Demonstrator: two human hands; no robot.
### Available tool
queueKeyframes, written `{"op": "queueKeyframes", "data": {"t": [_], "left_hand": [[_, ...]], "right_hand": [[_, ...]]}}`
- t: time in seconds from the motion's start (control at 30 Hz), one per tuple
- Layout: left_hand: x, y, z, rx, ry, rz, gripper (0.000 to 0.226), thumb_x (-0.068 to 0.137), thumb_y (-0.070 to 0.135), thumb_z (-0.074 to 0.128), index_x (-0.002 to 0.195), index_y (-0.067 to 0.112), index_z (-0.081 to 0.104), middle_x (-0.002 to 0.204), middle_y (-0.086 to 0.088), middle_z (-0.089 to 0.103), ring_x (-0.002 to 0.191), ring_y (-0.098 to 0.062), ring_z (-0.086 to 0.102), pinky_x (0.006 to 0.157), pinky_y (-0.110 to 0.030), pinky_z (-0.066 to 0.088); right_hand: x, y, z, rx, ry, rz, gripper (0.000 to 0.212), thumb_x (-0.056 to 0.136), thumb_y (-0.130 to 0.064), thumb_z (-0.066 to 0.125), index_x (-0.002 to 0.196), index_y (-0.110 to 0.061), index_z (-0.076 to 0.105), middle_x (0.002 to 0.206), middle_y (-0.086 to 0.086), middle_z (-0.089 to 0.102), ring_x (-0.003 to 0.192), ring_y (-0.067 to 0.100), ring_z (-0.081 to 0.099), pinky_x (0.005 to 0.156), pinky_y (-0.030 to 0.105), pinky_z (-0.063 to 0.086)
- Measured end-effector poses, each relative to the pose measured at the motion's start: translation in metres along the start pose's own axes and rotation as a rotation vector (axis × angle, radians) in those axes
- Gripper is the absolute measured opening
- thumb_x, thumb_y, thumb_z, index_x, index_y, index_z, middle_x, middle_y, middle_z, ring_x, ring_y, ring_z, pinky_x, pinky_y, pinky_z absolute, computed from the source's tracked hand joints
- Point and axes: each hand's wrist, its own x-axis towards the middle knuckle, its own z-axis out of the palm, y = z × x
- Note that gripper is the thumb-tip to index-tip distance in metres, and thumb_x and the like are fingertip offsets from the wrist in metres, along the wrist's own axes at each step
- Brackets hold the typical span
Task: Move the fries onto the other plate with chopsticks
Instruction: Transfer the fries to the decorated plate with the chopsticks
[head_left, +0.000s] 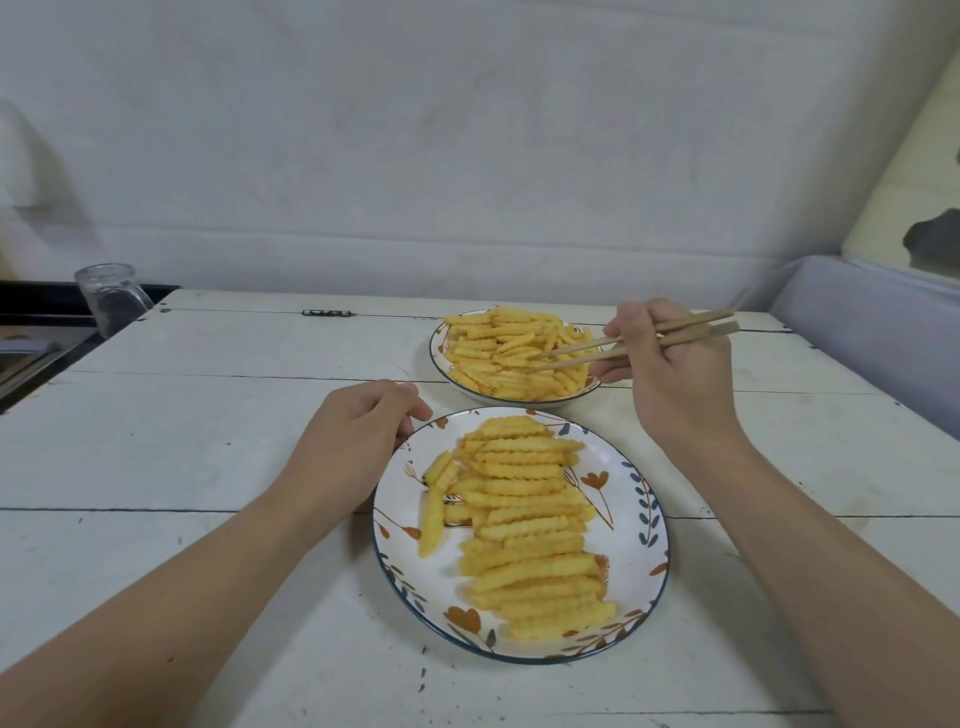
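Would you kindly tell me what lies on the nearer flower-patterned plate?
Yellow crinkle-cut fries lie stacked in rows on the flower-patterned plate; lower fries and the plate's middle are covered.

A single wide-angle view comes from the person's head, looking forward and down over the white plank surface (208, 467). It sits close: both forearms enter from the bottom corners and the near plate (644, 519) fills the lower middle. The far plate (439, 358) lies just beyond it, the wall (467, 130) rising behind. The wide lens bends straight edges toward the frame's sides.
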Motion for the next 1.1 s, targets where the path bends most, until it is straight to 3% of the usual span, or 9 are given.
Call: {"op": "queueKeyframes", "data": {"t": [0.4, 0.57, 0.67, 0.8, 0.93, 1.1], "left_hand": [[0.003, -0.003, -0.001, 0.003, 0.001, 0.003, 0.035, 0.100, 0.029, 0.056, 0.076, 0.018, 0.079, 0.074, 0.004, 0.060, 0.061, -0.013, 0.054, 0.070, -0.033, 0.045], [0.003, -0.001, 0.000, -0.004, 0.001, -0.009, 0.034, 0.100, 0.028, 0.056, 0.078, 0.016, 0.078, 0.071, 0.006, 0.060, 0.060, -0.011, 0.053, 0.068, -0.032, 0.044], [0.001, 0.001, 0.000, -0.017, 0.005, -0.025, 0.034, 0.101, 0.029, 0.056, 0.081, 0.012, 0.078, 0.069, 0.007, 0.060, 0.054, -0.007, 0.052, 0.064, -0.030, 0.043], [0.002, 0.002, -0.002, -0.072, 0.023, -0.041, 0.034, 0.101, 0.027, 0.056, 0.083, 0.008, 0.078, 0.072, 0.002, 0.059, 0.057, -0.010, 0.051, 0.062, -0.026, 0.041], [0.002, 0.002, -0.003, -0.076, 0.020, -0.032, 0.038, 0.104, 0.030, 0.054, 0.087, 0.007, 0.078, 0.075, 0.000, 0.060, 0.060, -0.011, 0.051, 0.063, -0.025, 0.043], [0.002, 0.002, -0.003, -0.075, 0.012, -0.033, 0.039, 0.105, 0.031, 0.053, 0.089, 0.005, 0.078, 0.076, -0.001, 0.059, 0.060, -0.011, 0.051, 0.062, -0.024, 0.043]], "right_hand": [[0.015, 0.001, -0.014, 0.172, 0.098, 0.103, 0.042, 0.107, -0.030, 0.048, 0.082, 0.001, 0.064, 0.062, 0.013, 0.063, 0.056, 0.033, 0.070, 0.057, 0.037, 0.061], [0.017, -0.018, -0.034, 0.348, 0.104, 0.189, 0.049, 0.107, -0.038, 0.044, 0.076, -0.004, 0.059, 0.053, 0.007, 0.062, 0.051, 0.029, 0.068, 0.052, 0.035, 0.058], [0.015, -0.029, -0.043, 0.477, 0.015, 0.255, 0.051, 0.106, -0.040, 0.044, 0.071, -0.007, 0.061, 0.056, 0.009, 0.059, 0.048, 0.028, 0.064, 0.049, 0.031, 0.053], [0.001, -0.044, -0.032, 0.545, -0.255, 0.229, 0.053, 0.102, -0.041, 0.041, 0.065, -0.012, 0.067, 0.055, 0.010, 0.057, 0.044, 0.029, 0.061, 0.047, 0.030, 0.050], [-0.018, -0.053, -0.009, 0.498, -0.453, 0.156, 0.048, 0.095, -0.041, 0.043, 0.066, -0.013, 0.069, 0.055, 0.013, 0.058, 0.045, 0.034, 0.062, 0.049, 0.035, 0.052], [-0.025, -0.049, 0.001, 0.392, -0.550, 0.130, 0.045, 0.089, -0.047, 0.053, 0.071, -0.009, 0.069, 0.060, 0.017, 0.061, 0.050, 0.036, 0.064, 0.052, 0.036, 0.055]]}}
